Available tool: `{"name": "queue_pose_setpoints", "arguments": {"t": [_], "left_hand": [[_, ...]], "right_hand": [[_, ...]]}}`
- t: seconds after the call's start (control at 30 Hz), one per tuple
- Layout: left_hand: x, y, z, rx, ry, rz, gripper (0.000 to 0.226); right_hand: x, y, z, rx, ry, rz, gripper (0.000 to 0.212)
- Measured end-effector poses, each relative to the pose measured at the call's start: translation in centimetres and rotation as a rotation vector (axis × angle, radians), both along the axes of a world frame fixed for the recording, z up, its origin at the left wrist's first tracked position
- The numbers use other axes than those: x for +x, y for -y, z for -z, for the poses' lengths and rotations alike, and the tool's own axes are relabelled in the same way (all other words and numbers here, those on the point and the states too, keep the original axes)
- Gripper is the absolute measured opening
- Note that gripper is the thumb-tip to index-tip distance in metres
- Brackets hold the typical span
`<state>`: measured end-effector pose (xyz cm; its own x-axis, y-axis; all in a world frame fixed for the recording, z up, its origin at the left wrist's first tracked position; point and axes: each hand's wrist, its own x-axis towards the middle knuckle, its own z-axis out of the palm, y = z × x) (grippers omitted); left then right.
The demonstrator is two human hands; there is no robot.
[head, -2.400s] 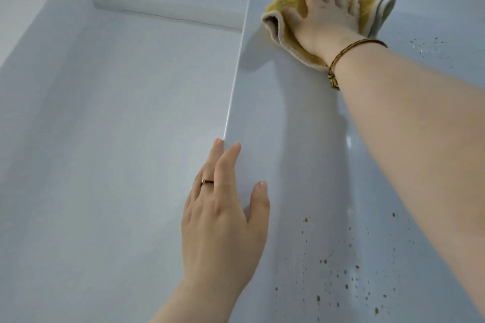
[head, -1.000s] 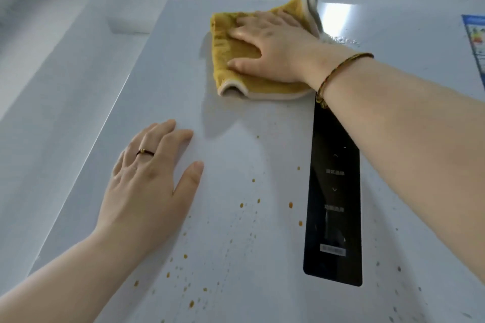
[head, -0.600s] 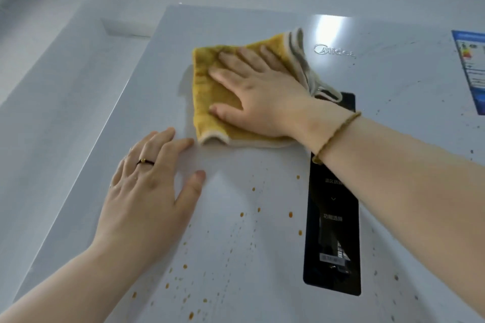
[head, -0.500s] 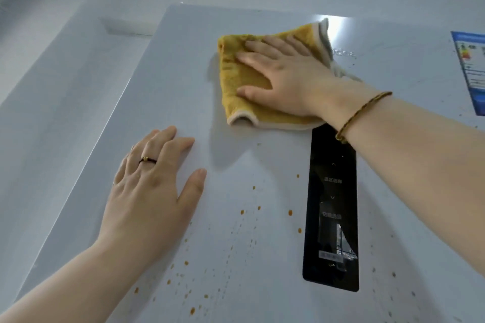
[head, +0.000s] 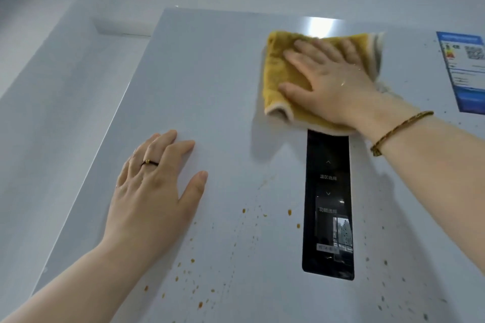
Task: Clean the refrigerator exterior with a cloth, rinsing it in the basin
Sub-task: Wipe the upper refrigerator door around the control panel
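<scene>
The pale grey refrigerator door (head: 223, 92) fills the view, seen from below. My right hand (head: 330, 81) lies flat on a folded yellow cloth (head: 280, 71) and presses it against the door near its top, just above the black control panel (head: 328, 204). My left hand (head: 154, 191) rests flat on the door lower left, fingers spread, holding nothing. Brown spatter drops (head: 244, 210) dot the door below both hands.
A blue energy label (head: 464, 71) is stuck at the upper right of the door. A white wall (head: 52, 113) with a recess runs along the door's left edge. The ceiling shows above.
The cloth under my right hand has slid to the right along the top of the door. My left hand has stayed in place on the door.
</scene>
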<state>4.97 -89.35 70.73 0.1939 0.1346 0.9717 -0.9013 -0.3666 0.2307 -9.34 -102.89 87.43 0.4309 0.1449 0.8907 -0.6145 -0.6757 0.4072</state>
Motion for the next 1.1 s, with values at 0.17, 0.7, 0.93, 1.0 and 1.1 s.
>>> {"name": "queue_pose_setpoints", "arguments": {"t": [0.17, 0.7, 0.93, 1.0, 1.1], "left_hand": [[0.1, 0.0, 0.0, 0.011, -0.014, -0.013, 0.084], [-2.9, 2.2, -3.0, 0.085, 0.165, 0.112, 0.068], [-3.4, 3.5, -3.7, 0.088, 0.119, 0.007, 0.084], [-3.4, 3.7, -3.7, 0.087, 0.103, 0.003, 0.086], [-3.5, 3.8, -3.6, 0.094, 0.075, -0.001, 0.088]], "right_hand": [[1.1, -0.7, 4.6, -0.154, -0.145, -0.074, 0.079], [-1.1, 2.0, -4.8, 0.239, 0.295, -0.104, 0.061], [-3.4, 4.1, -5.0, -0.007, 0.067, -0.110, 0.058], [-5.8, 6.4, -5.9, 0.117, 0.214, -0.062, 0.058], [-8.3, 8.9, -6.4, 0.366, 0.483, -0.074, 0.059]]}}
